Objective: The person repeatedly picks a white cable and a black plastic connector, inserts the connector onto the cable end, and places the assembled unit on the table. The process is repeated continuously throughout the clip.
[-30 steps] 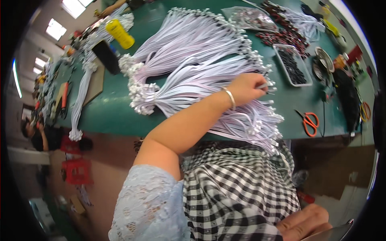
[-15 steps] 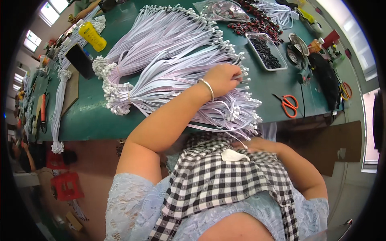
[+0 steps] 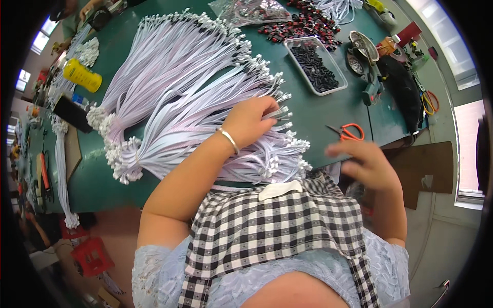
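A wide fan of white ribbon cables (image 3: pixel 174 77) with small white connectors at both ends covers the middle of the table, gathered into bundles at the left. My left hand (image 3: pixel 250 120), a bracelet on its wrist, lies over the nearer bundle. Its fingers are closed at the connector ends on the right side, and a cable end shows at the fingertips. My right hand (image 3: pixel 367 163) is in the air off the table's front edge, fingers apart and a little blurred, holding nothing that I can see. Just beyond it lie orange-handled scissors (image 3: pixel 352 132).
A clear plastic box (image 3: pixel 343 87) of small black parts stands behind the scissors. Beyond it are a heap of red and black parts (image 3: pixel 303 28) and a clear bag (image 3: pixel 251 13). A yellow bottle (image 3: pixel 82 75) and a black phone (image 3: pixel 72 113) are at the left.
My right hand has risen from the apron at the table edge and swung right toward the scissors. My left hand stays at the cable ends. The whole view has shifted.
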Demonstrator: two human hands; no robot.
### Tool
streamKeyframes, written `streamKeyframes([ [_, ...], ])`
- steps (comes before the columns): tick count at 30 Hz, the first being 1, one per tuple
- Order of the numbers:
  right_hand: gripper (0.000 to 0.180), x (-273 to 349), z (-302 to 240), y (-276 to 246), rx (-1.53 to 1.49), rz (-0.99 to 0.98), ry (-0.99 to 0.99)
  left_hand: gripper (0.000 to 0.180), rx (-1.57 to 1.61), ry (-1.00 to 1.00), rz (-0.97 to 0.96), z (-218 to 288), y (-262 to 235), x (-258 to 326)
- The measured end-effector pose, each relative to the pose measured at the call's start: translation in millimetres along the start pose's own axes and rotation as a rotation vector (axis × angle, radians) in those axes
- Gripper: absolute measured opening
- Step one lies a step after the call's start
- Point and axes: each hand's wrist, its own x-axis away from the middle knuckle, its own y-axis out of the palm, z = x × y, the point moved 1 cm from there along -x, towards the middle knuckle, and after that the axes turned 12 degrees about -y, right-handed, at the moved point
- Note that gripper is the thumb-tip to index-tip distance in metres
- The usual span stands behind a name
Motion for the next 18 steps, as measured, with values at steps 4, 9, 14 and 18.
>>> streamKeyframes([
  [4,0.023,-70.7,51.5,-34.9,0.747,0.259,-0.096,0.021,-0.174,0.08,0.164,15.1,1.8,-3.8],
  [9,0.014,-109.4,117.0,-57.0,1.044,0.041,-0.054,0.022,-0.335,-0.035,0.228,13.8,-6.2,-12.5],
  [14,0.006,-119.6,133.9,-51.2,0.93,-0.081,0.022,0.017,-0.306,0.01,0.186,17.9,-11.5,-3.4],
  [18,0.006,-118.3,134.6,-53.5,0.848,-0.014,0.015,0.015,-0.175,-0.023,0.13,26.1,-20.5,-3.6],
])
